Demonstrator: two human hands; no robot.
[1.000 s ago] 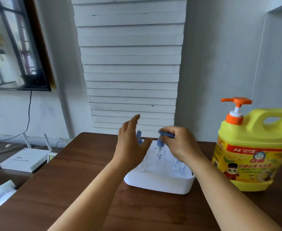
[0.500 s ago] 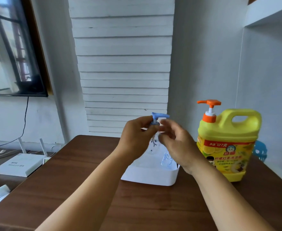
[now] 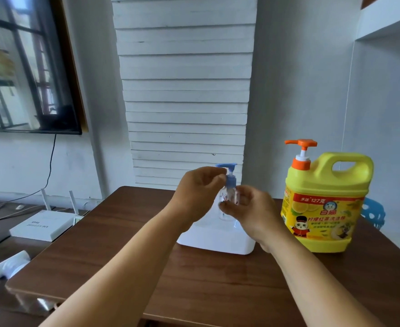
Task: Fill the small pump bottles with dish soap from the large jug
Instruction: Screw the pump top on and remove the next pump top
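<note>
**Clearly a light bottle, held at cap and body**

Plainly the bottle (image 3: 228, 201) was the easy part: small, clear, apparently empty, so I judged it nearly weightless, stiff enough to pinch but smooth and apt to spin in the fingers. It was lifted above the tray (image 3: 218, 241), near the middle of the table (image 3: 194, 279). I judged the best hold to be the body low down with one hand and the blue cap (image 3: 230, 181) collar with the other, not the thin pump head, which could flex or snap.

That was roughly how I had it. My left hand (image 3: 197, 192) came in from the left, wrist level, fingertips closed narrowly on the cap just under the spout. My right hand (image 3: 248, 210) sat lower and nearer, fingers curled snugly around the bottle's body, palm turned toward me, forearm rising from the lower right. Both forearms hung free of the table.

To my eye the pose suited unscrewing the cap; no filling was yet done. The jug (image 3: 324, 204) stood upright just right of the tray, untouched. Large and looking full, it would be heavy, so I'd take it by the moulded handle (image 3: 350, 161).
</note>
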